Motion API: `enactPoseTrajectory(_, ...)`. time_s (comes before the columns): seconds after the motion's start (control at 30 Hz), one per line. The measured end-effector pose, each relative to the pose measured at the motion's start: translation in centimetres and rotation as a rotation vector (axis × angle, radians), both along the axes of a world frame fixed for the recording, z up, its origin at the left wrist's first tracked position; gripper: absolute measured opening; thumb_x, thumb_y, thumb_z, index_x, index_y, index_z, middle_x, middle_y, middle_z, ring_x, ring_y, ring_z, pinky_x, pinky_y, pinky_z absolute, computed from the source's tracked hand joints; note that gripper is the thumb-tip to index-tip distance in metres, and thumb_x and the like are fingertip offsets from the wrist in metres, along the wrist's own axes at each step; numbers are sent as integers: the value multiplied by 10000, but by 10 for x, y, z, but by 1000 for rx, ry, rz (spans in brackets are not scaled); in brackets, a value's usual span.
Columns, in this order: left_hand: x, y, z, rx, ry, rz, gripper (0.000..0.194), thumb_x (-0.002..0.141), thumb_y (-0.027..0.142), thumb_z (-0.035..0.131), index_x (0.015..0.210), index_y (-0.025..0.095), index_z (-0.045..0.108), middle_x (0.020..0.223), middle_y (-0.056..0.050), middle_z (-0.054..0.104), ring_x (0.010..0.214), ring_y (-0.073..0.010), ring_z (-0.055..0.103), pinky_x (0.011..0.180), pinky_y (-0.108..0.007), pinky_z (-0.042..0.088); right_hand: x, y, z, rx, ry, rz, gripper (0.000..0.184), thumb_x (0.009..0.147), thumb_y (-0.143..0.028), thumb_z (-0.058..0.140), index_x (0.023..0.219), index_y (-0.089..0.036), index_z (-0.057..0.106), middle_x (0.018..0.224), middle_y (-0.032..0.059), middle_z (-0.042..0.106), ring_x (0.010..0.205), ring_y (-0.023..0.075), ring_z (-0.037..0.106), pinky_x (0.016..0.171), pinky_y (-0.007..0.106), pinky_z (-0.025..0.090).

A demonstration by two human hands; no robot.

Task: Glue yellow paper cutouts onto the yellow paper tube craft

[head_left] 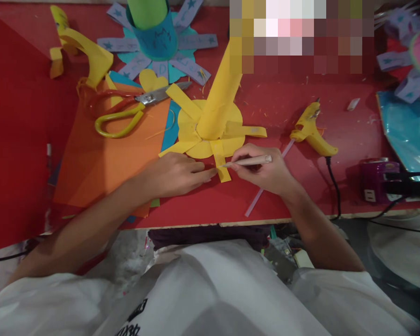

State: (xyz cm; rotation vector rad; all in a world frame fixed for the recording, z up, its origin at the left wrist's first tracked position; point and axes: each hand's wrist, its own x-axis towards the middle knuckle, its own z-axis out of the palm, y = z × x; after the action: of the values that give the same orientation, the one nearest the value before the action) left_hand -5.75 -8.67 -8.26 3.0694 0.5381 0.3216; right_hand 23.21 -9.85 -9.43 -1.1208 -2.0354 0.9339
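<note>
A yellow paper craft (213,123), a cone standing on a round base with strips fanning out, sits on the red table (301,186). My left hand (177,172) lies with fingers together, pressing the end of the nearest yellow strip (222,168) to the table. My right hand (266,170) is closed around a pale pen (250,161), whose tip touches that strip.
Orange and blue paper sheets (101,158) lie at the left with yellow-and-orange scissors (126,109) on them. A yellow glue gun (311,130) and its cord lie to the right, near a purple socket box (374,179). A blue-and-lilac paper craft (157,42) stands behind.
</note>
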Motion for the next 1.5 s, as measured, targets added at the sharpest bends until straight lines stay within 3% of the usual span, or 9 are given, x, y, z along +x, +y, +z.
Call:
enactPoseTrajectory(0.27, 1, 0, -1, 0, -16, -3, 269, 1114, 174, 529, 1289, 187, 733, 798, -13, 747, 635, -142, 667, 562, -305, 354, 0, 0, -1, 41, -1, -64, 77, 927, -285, 772, 889, -224, 744, 746, -9, 752, 583, 125, 616, 534, 257, 433)
enactPoseTrajectory(0.87, 0, 1, -2, 29, -28, -9, 291, 1109, 146, 501, 1307, 177, 713, 825, -16, 752, 647, -139, 678, 558, -301, 372, 1, -2, 2, -90, 37, 85, 42, 943, -252, 769, 917, -224, 751, 780, -10, 765, 635, 123, 653, 575, 243, 457)
enactPoseTrajectory(1.23, 0, 0, -2, 47, 4, -3, 290, 1108, 152, 513, 1324, 186, 703, 775, 4, 716, 622, -147, 664, 548, -326, 347, 1, 1, 1, 6, 7, 43, 74, 998, -301, 733, 969, -240, 761, 884, 3, 808, 700, 139, 693, 649, 264, 511)
enactPoseTrajectory(1.5, -1, 0, -3, -30, -8, -3, 272, 1111, 165, 530, 1309, 182, 716, 808, -17, 737, 639, -136, 663, 578, -283, 383, 1, 2, 0, 35, -19, 12, 111, 1022, -351, 733, 992, -250, 768, 925, 18, 817, 774, 168, 726, 699, 281, 553)
